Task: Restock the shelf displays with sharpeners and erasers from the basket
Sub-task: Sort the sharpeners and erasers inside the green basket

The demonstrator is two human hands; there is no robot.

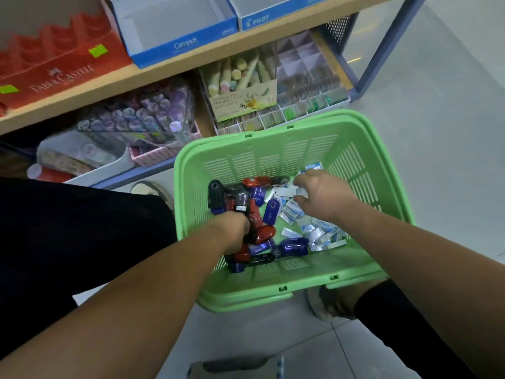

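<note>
A green plastic basket (273,149) stands on the floor in front of the shelf. Its left half holds several red, blue and black sharpeners (269,212); its right half holds several small white-and-blue wrapped erasers (317,231). My left hand (236,232) is down among the sharpeners, fingers curled round a red and black bunch of them. My right hand (319,192) reaches over the erasers and pinches a few white ones at its fingertips.
The wooden shelf (191,61) carries a red Faber-Castell box (54,67), a blue Campus display box (175,31) and a Pilot box (273,12). Below sit a pen tub (142,116), a hand-cream box (243,88) and a divided tray (308,86). My feet flank the basket.
</note>
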